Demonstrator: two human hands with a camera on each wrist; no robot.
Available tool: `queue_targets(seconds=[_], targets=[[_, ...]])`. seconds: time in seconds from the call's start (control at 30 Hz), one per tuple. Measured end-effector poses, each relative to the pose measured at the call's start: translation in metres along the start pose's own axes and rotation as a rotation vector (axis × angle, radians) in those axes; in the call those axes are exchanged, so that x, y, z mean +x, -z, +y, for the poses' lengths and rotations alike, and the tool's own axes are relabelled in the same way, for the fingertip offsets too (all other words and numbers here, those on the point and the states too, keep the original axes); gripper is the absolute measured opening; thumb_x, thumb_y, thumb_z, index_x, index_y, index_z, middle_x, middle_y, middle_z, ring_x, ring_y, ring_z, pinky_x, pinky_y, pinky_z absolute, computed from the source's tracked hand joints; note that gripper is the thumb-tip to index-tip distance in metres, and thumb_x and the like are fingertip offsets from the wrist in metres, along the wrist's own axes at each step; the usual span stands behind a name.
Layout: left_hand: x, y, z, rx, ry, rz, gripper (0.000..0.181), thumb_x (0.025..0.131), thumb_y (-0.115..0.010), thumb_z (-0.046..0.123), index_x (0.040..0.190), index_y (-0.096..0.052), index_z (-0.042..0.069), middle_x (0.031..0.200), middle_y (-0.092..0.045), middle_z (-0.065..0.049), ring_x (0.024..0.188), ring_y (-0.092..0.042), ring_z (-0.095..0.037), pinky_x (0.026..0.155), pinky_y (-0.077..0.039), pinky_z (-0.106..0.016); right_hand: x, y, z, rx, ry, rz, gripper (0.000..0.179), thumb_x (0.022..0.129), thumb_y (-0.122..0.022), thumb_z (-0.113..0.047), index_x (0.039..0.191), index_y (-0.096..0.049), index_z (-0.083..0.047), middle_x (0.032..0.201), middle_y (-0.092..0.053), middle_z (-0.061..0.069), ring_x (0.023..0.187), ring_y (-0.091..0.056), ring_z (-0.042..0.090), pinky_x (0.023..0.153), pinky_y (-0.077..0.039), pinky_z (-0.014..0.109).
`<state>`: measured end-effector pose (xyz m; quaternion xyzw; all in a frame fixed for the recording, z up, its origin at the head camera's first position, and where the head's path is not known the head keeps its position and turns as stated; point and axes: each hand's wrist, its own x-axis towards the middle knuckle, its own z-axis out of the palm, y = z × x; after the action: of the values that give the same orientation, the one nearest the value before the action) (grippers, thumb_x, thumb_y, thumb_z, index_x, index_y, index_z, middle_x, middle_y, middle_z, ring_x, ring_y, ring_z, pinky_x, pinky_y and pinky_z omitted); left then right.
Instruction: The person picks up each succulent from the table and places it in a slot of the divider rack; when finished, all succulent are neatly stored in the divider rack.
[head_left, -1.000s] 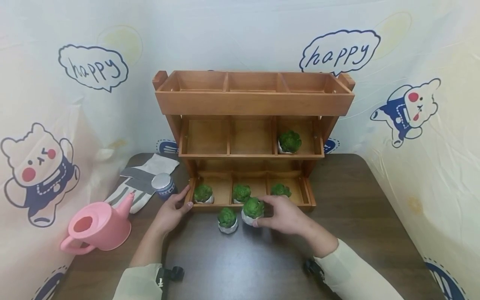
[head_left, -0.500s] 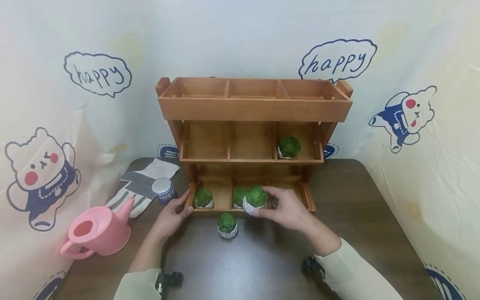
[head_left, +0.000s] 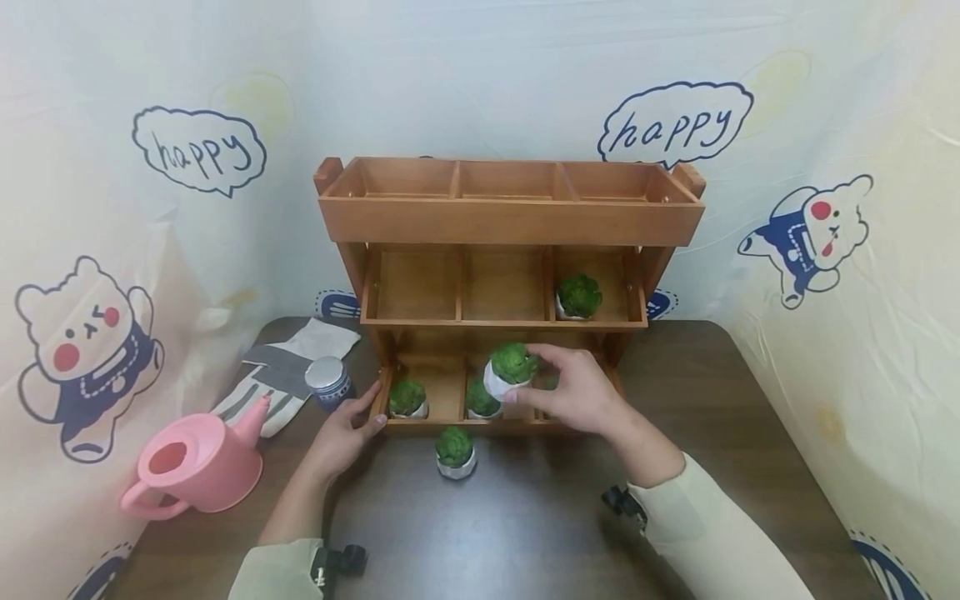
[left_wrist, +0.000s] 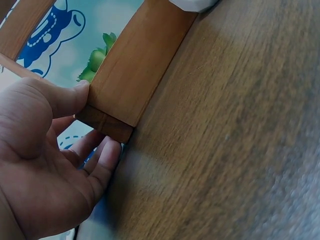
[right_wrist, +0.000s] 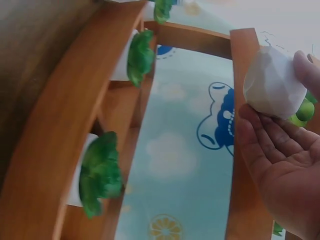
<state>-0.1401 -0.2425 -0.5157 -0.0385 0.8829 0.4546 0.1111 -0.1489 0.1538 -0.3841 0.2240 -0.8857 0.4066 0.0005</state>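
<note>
My right hand [head_left: 579, 392] pinches a small potted succulent [head_left: 512, 367], green-leaved in a white faceted pot, between thumb and fingers. It is held above the middle compartment of the bottom tier of a wooden plant stand [head_left: 510, 223]. The right wrist view shows its white pot [right_wrist: 274, 85] in the fingers. My left hand [head_left: 341, 440] grips the bottom tier's left front corner [left_wrist: 111, 112], thumb on the front board. Succulents sit in that tier's left compartment [head_left: 408, 400] and middle compartment [head_left: 480, 402]; the right compartment is mostly hidden by my right hand.
Another potted succulent [head_left: 455, 452] stands on the table before the stand. One more succulent [head_left: 578, 297] sits in the middle tier's right compartment. Left of the stand are a pink watering can [head_left: 198, 458], a blue-and-white jar [head_left: 330, 383] and gloves [head_left: 281, 367].
My right hand has lifted the succulent from near the table in front of the stand up and back, over the bottom tier. The left hand keeps its hold on the corner.
</note>
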Motion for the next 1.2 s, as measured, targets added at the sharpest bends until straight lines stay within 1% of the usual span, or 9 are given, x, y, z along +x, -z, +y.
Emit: queue_targets(seconds=[0.07,0.2,0.33,0.5,0.6,0.73,0.9,1.07,1.2], targets=[[0.0,-0.001,0.0,-0.001,-0.004,0.001,0.069,0.103,-0.064,0.037,0.163,-0.033,0.031,0.161,-0.033,-0.024,0.142,-0.039,-0.051,0.114,-0.029,-0.07,0.003,0.003,-0.002,0.0,-0.005,0.004,0.076,0.081,-0.087,-0.052,0.137,-0.065,-0.006,0.117,-0.074,0.0,0.099,-0.068,0.02,0.092,-0.057,0.045],[0.0,-0.001,0.0,0.002,-0.012,0.0,0.068,0.103,-0.064,0.036,0.163,-0.033,0.03,0.161,-0.034,-0.024,0.142,-0.039,-0.05,0.115,-0.028,-0.07,0.008,0.007,-0.008,0.023,-0.007,0.024,0.075,0.081,-0.086,-0.054,0.138,-0.065,-0.011,0.119,-0.073,-0.003,0.108,-0.068,0.02,0.096,-0.056,0.048],[-0.001,0.0,0.001,-0.003,-0.013,0.002,0.068,0.103,-0.064,0.036,0.163,-0.033,0.029,0.16,-0.035,-0.024,0.141,-0.04,-0.05,0.114,-0.029,-0.069,0.013,0.01,-0.013,0.047,0.014,0.053,0.068,0.081,-0.087,-0.052,0.135,-0.068,-0.016,0.116,-0.073,-0.008,0.105,-0.068,0.015,0.092,-0.059,0.045],[-0.001,0.0,0.002,-0.001,-0.009,0.002,0.068,0.103,-0.064,0.036,0.163,-0.033,0.029,0.158,-0.037,-0.024,0.14,-0.041,-0.05,0.113,-0.03,-0.07,0.019,0.014,-0.02,0.026,0.041,0.079,0.066,0.081,-0.088,-0.049,0.133,-0.068,-0.013,0.115,-0.073,-0.005,0.105,-0.067,0.015,0.094,-0.057,0.046],[-0.002,0.001,0.001,0.007,-0.009,0.004,0.068,0.103,-0.064,0.036,0.163,-0.033,0.029,0.158,-0.038,-0.024,0.141,-0.041,-0.05,0.113,-0.03,-0.07,0.023,0.018,-0.026,0.01,0.025,0.104,0.068,0.081,-0.087,-0.05,0.134,-0.067,-0.012,0.117,-0.073,-0.003,0.106,-0.066,0.017,0.094,-0.056,0.046],[-0.001,0.001,0.001,0.006,-0.011,0.006,0.068,0.103,-0.064,0.036,0.163,-0.033,0.03,0.157,-0.038,-0.023,0.141,-0.041,-0.05,0.114,-0.029,-0.07,0.03,0.022,-0.033,0.049,0.006,0.12,0.07,0.082,-0.087,-0.048,0.137,-0.065,-0.012,0.118,-0.072,-0.001,0.105,-0.067,0.023,0.091,-0.057,0.048],[0.001,0.0,0.0,0.004,-0.016,0.012,0.068,0.103,-0.064,0.037,0.163,-0.034,0.031,0.156,-0.041,-0.022,0.141,-0.041,-0.049,0.114,-0.029,-0.07,0.039,0.026,-0.037,0.069,-0.027,0.14,0.073,0.082,-0.087,-0.048,0.141,-0.063,-0.014,0.12,-0.07,-0.001,0.103,-0.066,0.023,0.085,-0.058,0.043],[0.002,0.0,-0.001,0.003,-0.018,0.014,0.068,0.103,-0.065,0.037,0.163,-0.034,0.031,0.156,-0.04,-0.023,0.14,-0.042,-0.049,0.114,-0.029,-0.07,0.051,0.026,-0.04,0.081,-0.043,0.165,0.075,0.082,-0.086,-0.05,0.142,-0.061,-0.014,0.122,-0.07,0.0,0.106,-0.068,0.021,0.088,-0.059,0.041],[0.002,0.0,-0.002,0.003,-0.022,0.014,0.068,0.103,-0.065,0.036,0.163,-0.034,0.032,0.155,-0.041,-0.023,0.138,-0.045,-0.047,0.113,-0.03,-0.069,0.062,0.024,-0.039,0.041,-0.041,0.191,0.075,0.083,-0.085,-0.049,0.142,-0.059,-0.011,0.122,-0.07,0.002,0.105,-0.067,0.018,0.09,-0.058,0.041]])
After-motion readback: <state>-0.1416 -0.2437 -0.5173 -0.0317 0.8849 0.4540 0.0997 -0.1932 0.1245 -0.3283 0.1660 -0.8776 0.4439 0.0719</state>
